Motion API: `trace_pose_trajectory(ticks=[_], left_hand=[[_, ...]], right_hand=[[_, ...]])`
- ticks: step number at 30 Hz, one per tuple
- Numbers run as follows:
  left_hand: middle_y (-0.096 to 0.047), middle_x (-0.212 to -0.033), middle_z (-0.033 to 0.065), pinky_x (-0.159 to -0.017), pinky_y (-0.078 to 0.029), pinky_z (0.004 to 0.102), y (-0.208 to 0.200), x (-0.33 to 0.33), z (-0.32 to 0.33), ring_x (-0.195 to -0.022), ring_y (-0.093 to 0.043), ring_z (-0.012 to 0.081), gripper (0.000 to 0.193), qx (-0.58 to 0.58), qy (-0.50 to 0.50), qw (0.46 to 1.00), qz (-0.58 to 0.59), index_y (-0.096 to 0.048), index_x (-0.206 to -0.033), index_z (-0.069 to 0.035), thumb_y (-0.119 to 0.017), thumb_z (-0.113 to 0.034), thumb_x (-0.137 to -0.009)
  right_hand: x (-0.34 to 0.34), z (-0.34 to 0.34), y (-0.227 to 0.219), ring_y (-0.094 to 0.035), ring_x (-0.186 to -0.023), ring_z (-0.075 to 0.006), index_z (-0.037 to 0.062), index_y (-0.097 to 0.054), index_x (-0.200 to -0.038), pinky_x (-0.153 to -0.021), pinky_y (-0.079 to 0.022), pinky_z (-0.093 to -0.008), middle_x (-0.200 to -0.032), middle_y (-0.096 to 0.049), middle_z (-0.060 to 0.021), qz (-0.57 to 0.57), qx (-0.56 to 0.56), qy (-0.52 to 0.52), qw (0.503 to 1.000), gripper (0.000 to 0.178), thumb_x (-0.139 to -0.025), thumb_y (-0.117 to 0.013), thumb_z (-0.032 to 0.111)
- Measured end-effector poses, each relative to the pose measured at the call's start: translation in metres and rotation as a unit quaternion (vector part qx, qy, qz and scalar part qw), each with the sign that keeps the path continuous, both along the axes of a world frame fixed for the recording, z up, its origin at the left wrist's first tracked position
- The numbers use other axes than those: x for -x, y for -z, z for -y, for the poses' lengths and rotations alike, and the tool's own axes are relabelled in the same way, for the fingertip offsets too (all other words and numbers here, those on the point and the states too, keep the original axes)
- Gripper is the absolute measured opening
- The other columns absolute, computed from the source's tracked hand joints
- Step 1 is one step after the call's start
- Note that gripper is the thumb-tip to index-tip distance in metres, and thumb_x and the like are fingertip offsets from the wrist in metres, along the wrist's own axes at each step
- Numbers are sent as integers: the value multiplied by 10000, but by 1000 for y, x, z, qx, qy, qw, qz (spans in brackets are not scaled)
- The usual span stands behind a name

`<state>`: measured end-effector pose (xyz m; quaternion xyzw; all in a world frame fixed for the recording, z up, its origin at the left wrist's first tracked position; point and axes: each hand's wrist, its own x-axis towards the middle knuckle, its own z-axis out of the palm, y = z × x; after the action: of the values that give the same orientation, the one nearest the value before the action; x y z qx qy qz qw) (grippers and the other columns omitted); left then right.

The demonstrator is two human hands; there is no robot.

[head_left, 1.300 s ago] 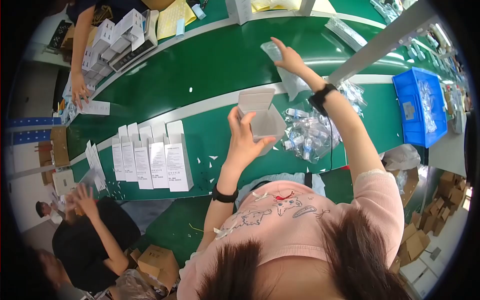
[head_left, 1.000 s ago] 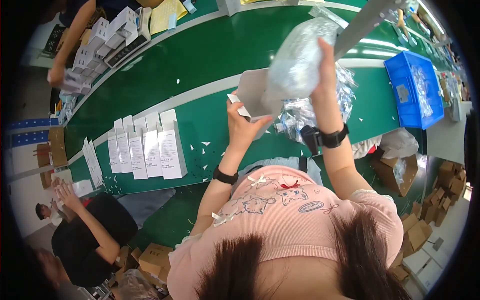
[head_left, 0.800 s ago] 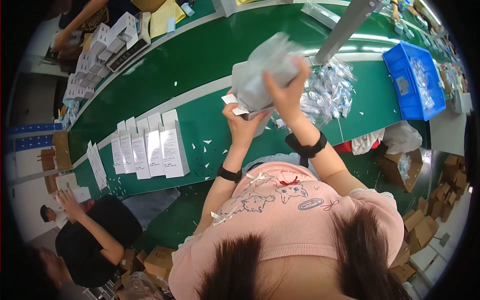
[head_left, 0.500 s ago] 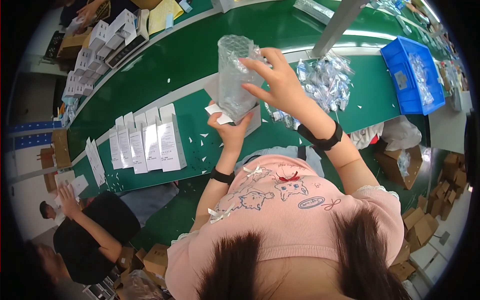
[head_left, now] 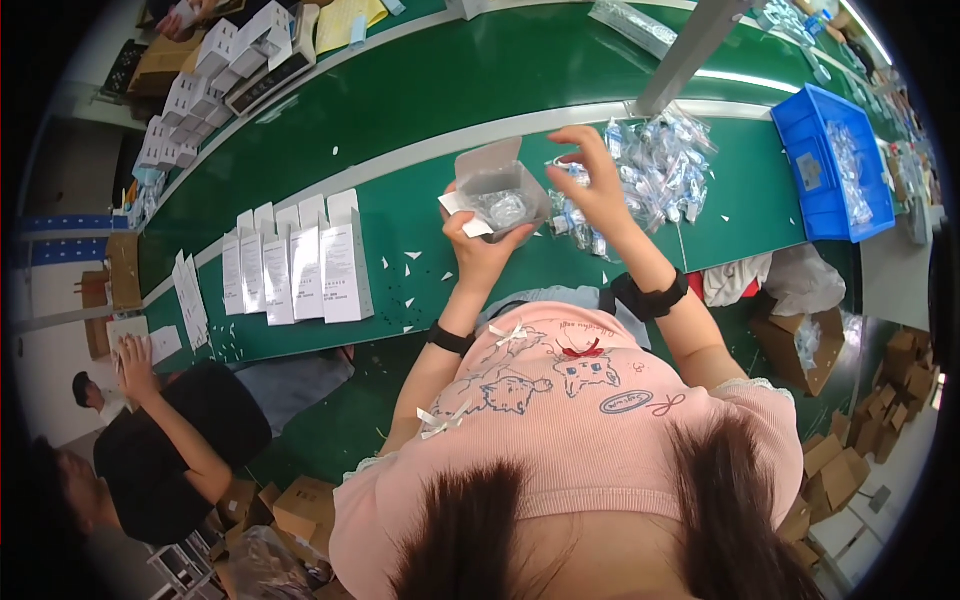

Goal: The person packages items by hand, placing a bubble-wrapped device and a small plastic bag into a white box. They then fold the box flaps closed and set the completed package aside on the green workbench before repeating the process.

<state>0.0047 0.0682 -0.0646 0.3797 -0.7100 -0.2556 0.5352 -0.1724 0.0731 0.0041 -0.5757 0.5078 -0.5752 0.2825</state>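
My left hand (head_left: 482, 252) is wrapped around a small white carton (head_left: 490, 162) with its flaps raised and its open top facing me. Crumpled clear bubble wrap (head_left: 507, 209) sits down inside the carton; whatever it may enclose cannot be made out. To the right of the carton, my right hand (head_left: 602, 196) hovers with thumb and fingers apart and nothing between them. It is beside a heap of small clear bags (head_left: 665, 165) holding white and blue items.
Several white printed cartons (head_left: 340, 270) stand in a row on the green table to the left. A blue bin (head_left: 800, 165) sits at the right, beyond a metal post (head_left: 690, 55). White paper scraps dot the tabletop. A co-worker (head_left: 180, 440) handles cartons at far left.
The bubble wrap has gone from standing tall above the carton to lying down inside it. My right hand has let go and moved right and down, toward the bags.
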Motion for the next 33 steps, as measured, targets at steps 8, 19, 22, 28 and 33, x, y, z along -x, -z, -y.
trace_pose_trajectory(ticks=[8, 19, 22, 28, 33], left_hand=[[-285, -1274, 260, -934, -350, 429, -1, -10, 13, -1141, -373, 386, 737, 23, -38, 997, -64, -255, -1025, -85, -826, -201, -574], [-377, -1216, 199, -853, -400, 374, -77, -21, 27, -1028, -459, 376, 308, 1, -58, 984, 168, -521, -877, -28, -719, -126, -662], [-451, -1102, 174, -748, -431, 352, -87, -27, 29, -895, -511, 347, 203, -35, -63, 976, 207, -549, -800, -19, -692, -101, -680], [-518, -743, 119, -526, -392, 356, -86, -29, 41, -588, -506, 290, 136, -101, -77, 980, 156, -543, -744, -2, -646, -86, -716], [-529, -705, 97, -487, -371, 277, -79, -30, 41, -503, -463, 182, 148, -56, -90, 982, 158, -557, -752, 14, -660, -87, -722]], right_hand=[[55, 40, 86, -493, -976, -296, 92, -531, -1114, -812, -437, -384, -1039, -542, -115, -375, -78, 85, 920, 444, -684, -640, 88], [51, 39, 72, -555, -863, -244, 71, -532, -1063, -723, -460, -337, -926, -564, -70, -297, -107, 55, 947, 402, -695, -675, 144], [25, 25, 12, -546, -757, -162, 52, -501, -1040, -674, -450, -254, -917, -558, -67, 14, -11, 50, 999, 338, -736, -648, 53], [-15, 16, -13, -555, -799, -150, 58, -522, -1058, -682, -450, -243, -943, -554, -75, 68, 180, -83, 978, 345, -739, -652, 44], [-23, 24, -8, -539, -888, -221, 61, -578, -943, -794, -445, -343, -951, -546, -92, -266, 228, -153, 924, 266, -698, -677, 89]])
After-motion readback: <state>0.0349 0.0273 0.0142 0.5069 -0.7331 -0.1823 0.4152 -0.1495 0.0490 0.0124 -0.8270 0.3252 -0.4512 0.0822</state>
